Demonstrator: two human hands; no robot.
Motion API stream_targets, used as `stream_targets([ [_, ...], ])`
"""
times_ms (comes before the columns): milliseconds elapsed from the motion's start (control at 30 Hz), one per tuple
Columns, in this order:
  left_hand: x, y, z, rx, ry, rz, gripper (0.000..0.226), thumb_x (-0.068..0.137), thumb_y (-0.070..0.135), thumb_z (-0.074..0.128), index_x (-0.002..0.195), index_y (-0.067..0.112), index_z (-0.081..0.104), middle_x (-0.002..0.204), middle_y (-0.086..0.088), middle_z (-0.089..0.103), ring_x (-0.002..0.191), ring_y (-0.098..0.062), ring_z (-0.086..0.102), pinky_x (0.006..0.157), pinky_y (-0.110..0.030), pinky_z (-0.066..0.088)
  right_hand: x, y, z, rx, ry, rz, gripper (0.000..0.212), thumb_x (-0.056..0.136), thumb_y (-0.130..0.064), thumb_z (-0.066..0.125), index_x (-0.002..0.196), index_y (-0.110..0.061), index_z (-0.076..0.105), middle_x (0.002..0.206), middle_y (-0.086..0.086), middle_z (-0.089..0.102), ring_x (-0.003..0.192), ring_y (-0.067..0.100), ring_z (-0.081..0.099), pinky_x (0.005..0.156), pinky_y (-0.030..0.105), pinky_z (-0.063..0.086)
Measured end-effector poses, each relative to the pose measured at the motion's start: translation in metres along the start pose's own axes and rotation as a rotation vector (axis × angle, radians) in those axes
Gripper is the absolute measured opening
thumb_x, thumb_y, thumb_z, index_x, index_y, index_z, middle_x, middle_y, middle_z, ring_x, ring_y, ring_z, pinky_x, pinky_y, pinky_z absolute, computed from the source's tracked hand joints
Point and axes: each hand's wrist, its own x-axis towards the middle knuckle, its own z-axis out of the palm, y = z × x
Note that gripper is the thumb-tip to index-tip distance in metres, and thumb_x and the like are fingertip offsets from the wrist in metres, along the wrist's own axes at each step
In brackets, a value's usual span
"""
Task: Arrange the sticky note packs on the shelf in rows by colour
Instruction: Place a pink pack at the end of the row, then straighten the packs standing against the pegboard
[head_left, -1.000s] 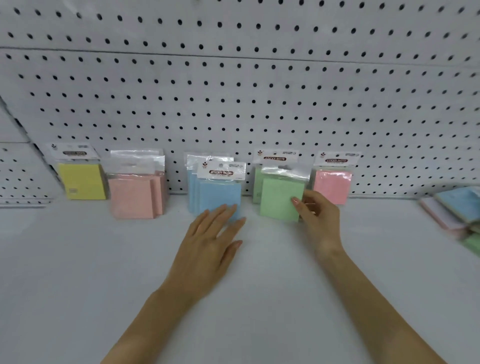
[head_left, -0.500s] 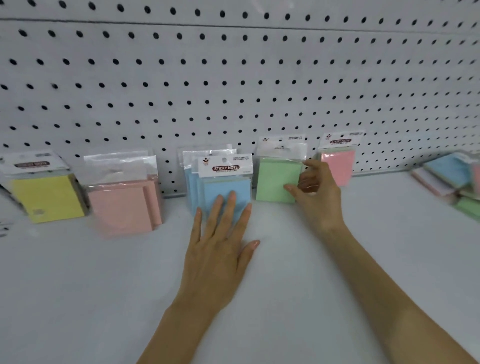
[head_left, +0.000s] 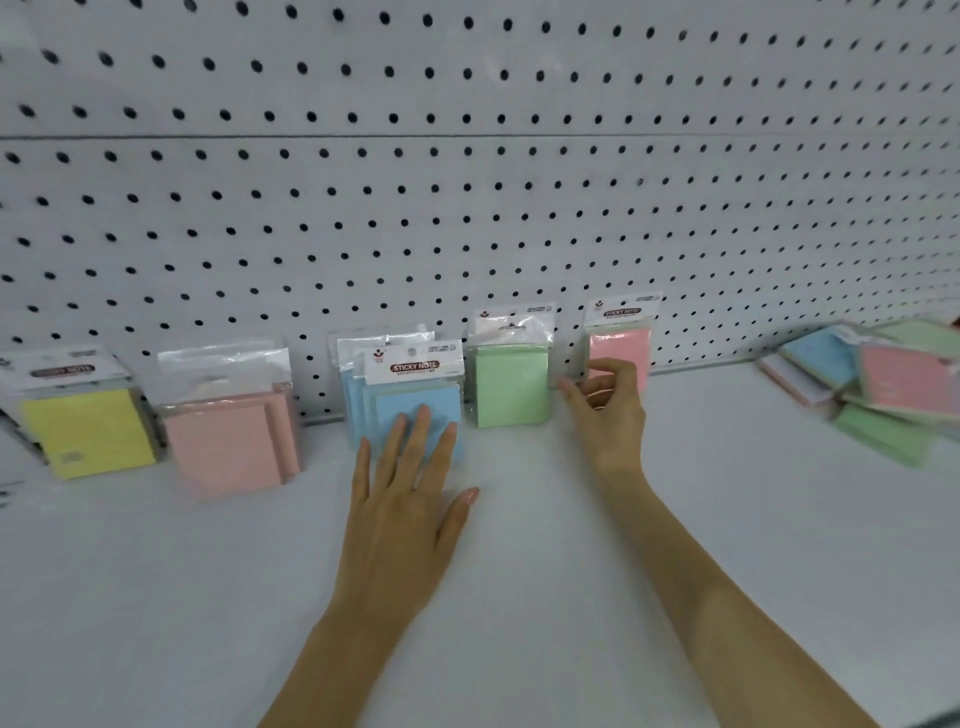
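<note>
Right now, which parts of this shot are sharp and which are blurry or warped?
Head view: the blue packs under the left hand are sharpest, their label readable; the loose pile at far right and the yellow pack at far left smear with blur; the pegboard holes curve in wide-angle distortion; light is soft, shadows faint.

Your left hand (head_left: 405, 514) and right hand (head_left: 608, 415) are bare, and both forearms (head_left: 727, 597) are uncovered down to the lower edge of the view. Your fingers (head_left: 421, 441) are long and slim, with short, rounded nails (head_left: 470, 494) that look glossy pale pink.
</note>
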Motion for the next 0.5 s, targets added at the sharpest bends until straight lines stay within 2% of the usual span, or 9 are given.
stream_targets([
  [100, -0.001, 0.008, -0.009, 0.022, -0.018, -0.001, 0.062, 0.094, 0.052, 0.031, 0.142, 0.015, 0.043, 0.154, -0.010, 0.031, 0.143, -0.024, 0.023, 0.117, -0.044, 0.010, -0.012, -0.002, -0.018, -0.008, -0.023, -0.013, 0.032, 0.083, -0.018, 0.070, 0.107, -0.017, 0.050, 0.080, -0.001, 0.055, 0.065, 0.010, 0.051, 0.057, 0.007, 0.039],
  [200, 0.003, 0.028, -0.013, 0.086, -0.048, 0.066, 0.063, 0.093, 0.054, 0.031, 0.141, 0.016, 0.045, 0.151, -0.012, 0.035, 0.140, -0.029, 0.030, 0.116, -0.048, 0.016, -0.023, -0.001, -0.065, -0.101, -0.222, -0.171, 0.033, 0.083, -0.019, 0.070, 0.108, -0.024, 0.050, 0.091, -0.006, 0.054, 0.066, 0.004, 0.052, 0.062, 0.013, 0.044],
  [267, 0.014, 0.056, -0.016, 0.104, -0.043, 0.085, 0.065, 0.093, 0.057, 0.028, 0.141, 0.016, 0.045, 0.150, -0.012, 0.037, 0.138, -0.030, 0.034, 0.115, -0.050, 0.020, -0.020, -0.006, -0.114, -0.278, -0.341, -0.338, 0.034, 0.085, -0.027, 0.067, 0.116, -0.026, 0.051, 0.098, -0.011, 0.054, 0.074, 0.004, 0.055, 0.069, 0.020, 0.048],
  [367, 0.035, 0.128, -0.021, 0.096, -0.012, 0.099, 0.068, 0.092, 0.059, 0.024, 0.142, 0.016, 0.044, 0.150, -0.011, 0.038, 0.139, -0.030, 0.033, 0.115, -0.046, 0.018, 0.007, -0.017, -0.210, -0.623, -0.401, -0.544, 0.035, 0.091, -0.039, 0.058, 0.123, -0.026, 0.052, 0.112, -0.010, 0.057, 0.088, 0.005, 0.059, 0.079, 0.029, 0.049],
  [500, 0.060, 0.231, -0.015, 0.114, 0.002, 0.143, 0.073, 0.091, 0.064, 0.015, 0.146, 0.021, 0.037, 0.154, -0.006, 0.032, 0.143, -0.025, 0.028, 0.116, -0.038, 0.006, 0.061, -0.012, -0.334, -0.928, -0.404, -0.580, 0.045, 0.093, -0.050, 0.045, 0.129, -0.024, 0.051, 0.131, -0.003, 0.053, 0.116, 0.019, 0.052, 0.093, 0.032, 0.038],
])
